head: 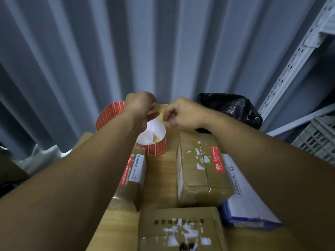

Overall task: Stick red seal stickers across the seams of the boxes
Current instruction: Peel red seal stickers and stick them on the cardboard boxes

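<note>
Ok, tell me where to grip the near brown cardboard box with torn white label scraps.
Probably its left and right walls, from above on the near side: the brown cardboard box lies flat, and a taped cardboard box crowds its far edge.

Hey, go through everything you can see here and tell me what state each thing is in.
Sticker strip: loose loop, end lifted by both hands.
Left hand: grips the strip.
Right hand: pinches the strip.
Middle box: closed, red sticker on top.
Left box: closed, also stickered.
Near box: closed, no red sticker visible.
White box: closed, no red sticker visible.
Black bag: crumpled.
</note>
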Demonstrator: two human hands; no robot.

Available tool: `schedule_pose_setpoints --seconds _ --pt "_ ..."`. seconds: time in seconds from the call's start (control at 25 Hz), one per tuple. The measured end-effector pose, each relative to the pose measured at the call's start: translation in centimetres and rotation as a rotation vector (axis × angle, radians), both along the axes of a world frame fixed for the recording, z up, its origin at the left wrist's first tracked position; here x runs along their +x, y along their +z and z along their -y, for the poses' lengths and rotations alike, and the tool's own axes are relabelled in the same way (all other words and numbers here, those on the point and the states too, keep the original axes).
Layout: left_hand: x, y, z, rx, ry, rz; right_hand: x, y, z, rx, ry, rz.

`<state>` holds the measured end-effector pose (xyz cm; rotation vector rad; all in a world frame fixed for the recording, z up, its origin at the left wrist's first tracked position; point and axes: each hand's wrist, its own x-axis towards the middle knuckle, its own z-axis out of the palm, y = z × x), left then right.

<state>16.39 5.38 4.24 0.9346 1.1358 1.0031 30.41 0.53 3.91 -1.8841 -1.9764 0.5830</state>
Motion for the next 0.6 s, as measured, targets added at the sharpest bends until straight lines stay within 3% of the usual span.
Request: schedule_pose_setpoints --seconds 0.2,0.36,0.48,0.6 --pt "-2.3 0.2 0.7 0.016 0.033 0.015 -5.4 -3.1 -0.7 -0.134 0.198 0.31" --pt "-3.6 0.1 0.8 -0.003 0.043 0.021 -6.8 -5.9 -1.1 -0.174 0.1 0.519" --pt "-4.2 0.7 1.2 0.005 0.049 0.023 -5.9 -4.9 -0.7 -0.022 -0.02 0.424" --pt "-4.6 0.6 1.2 0.002 0.067 -0.013 -4.0 -3.1 0.0 0.119 -0.128 0.096"
